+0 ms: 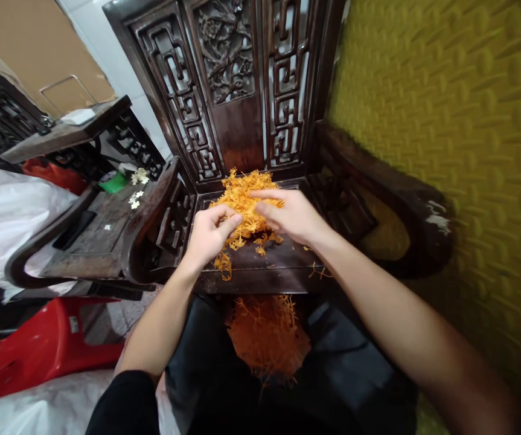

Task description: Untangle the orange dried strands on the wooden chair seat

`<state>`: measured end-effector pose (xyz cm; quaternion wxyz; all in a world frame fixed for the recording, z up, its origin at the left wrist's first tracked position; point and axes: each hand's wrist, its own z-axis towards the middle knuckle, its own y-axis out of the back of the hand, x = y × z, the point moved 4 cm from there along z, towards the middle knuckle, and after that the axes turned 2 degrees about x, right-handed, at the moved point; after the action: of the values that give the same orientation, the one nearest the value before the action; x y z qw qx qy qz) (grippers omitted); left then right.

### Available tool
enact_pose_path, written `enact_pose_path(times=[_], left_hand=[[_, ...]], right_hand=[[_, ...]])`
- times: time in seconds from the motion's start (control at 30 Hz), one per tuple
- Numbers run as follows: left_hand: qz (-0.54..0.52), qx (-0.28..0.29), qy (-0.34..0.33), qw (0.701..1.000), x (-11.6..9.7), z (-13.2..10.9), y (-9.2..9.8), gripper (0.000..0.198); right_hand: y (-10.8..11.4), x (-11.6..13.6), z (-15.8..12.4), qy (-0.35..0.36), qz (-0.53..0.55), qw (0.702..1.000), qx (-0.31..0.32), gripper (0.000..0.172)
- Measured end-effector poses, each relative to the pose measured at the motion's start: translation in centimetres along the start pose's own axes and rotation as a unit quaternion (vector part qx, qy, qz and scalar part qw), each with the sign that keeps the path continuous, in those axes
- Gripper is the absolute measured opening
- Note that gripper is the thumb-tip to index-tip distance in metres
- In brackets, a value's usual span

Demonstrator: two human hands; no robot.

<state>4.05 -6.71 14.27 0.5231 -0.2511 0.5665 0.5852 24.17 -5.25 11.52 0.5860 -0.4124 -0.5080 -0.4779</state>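
A heap of orange, branching pieces that look like moulded plastic (253, 181) lies on the dark wooden chair seat (260, 281). My left hand (210, 235) is at the heap's near left side, thumb and forefinger pressed together; what sits between them is too small to make out. From the right, my right hand (294, 211) reaches over the heap with its forefinger stretched out and thumb apart, slightly blurred. Single orange pieces (223, 266) lie loose along the seat's front. Below the seat edge, between my legs, is an orange container or bag (267, 338) with thin orange branching strands.
The carved chair back (237, 130) rises behind the heap, with curved armrests (387, 187) at both sides. A textured yellow-green surface (445, 109) borders the right. To the left are a second chair with green tape (113, 181), a red plastic stool (47, 344) and white sacks (11, 223).
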Motion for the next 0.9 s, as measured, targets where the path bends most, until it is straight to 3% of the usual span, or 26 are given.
enact_pose_path(times=[0.07,0.1,0.17,0.23,0.27,0.3,0.37,0.43,0.53,0.63,0.73,0.9], left_hand=[[0.034,-0.004,-0.011,0.999,-0.2,-0.1,-0.1,0.035],[0.042,-0.016,-0.013,0.999,-0.2,-0.1,0.2,0.035],[0.023,-0.051,-0.007,0.998,-0.1,-0.3,1.1,0.033],[-0.029,-0.085,0.007,0.996,0.3,-0.5,2.1,0.033],[-0.051,-0.094,0.015,0.994,0.5,-0.5,2.4,0.033],[-0.064,-0.097,0.020,0.993,0.7,-0.6,2.5,0.033],[-0.057,-0.085,0.021,0.995,0.9,-0.5,2.2,0.033],[-0.028,-0.073,0.010,0.997,0.9,-0.4,1.5,0.033],[0.032,-0.056,-0.019,0.998,0.5,-0.4,0.6,0.031],[0.103,-0.061,-0.050,0.991,-0.2,-0.2,0.2,0.029],[0.096,-0.092,-0.049,0.990,-0.3,0.3,0.7,0.029],[-0.041,-0.213,-0.021,0.976,0.1,0.5,4.2,0.021]], right_hand=[[-0.7,0.3,-0.2,0.025,-0.068,0.997,0.012,0.042],[-0.1,0.4,0.0,0.048,-0.092,0.994,-0.030,0.039],[2.7,0.3,0.4,0.082,-0.098,0.977,-0.170,0.037],[5.3,-0.2,0.5,0.076,-0.062,0.958,-0.270,0.039],[5.8,-0.6,0.6,0.055,-0.046,0.964,-0.257,0.039],[5.4,-0.8,0.6,0.030,-0.042,0.977,-0.207,0.038],[3.0,-1.0,0.0,-0.013,-0.052,0.997,-0.058,0.035],[-0.1,-0.7,-1.0,-0.026,-0.048,0.998,0.040,0.038],[-3.2,0.1,-2.0,-0.013,-0.060,0.996,0.070,0.045],[-3.4,1.1,-1.8,0.077,-0.148,0.986,-0.026,0.028],[-1.7,1.5,-1.0,0.156,-0.186,0.962,-0.123,0.024],[5.4,-0.5,0.4,0.088,-0.021,0.949,-0.303,0.030]])
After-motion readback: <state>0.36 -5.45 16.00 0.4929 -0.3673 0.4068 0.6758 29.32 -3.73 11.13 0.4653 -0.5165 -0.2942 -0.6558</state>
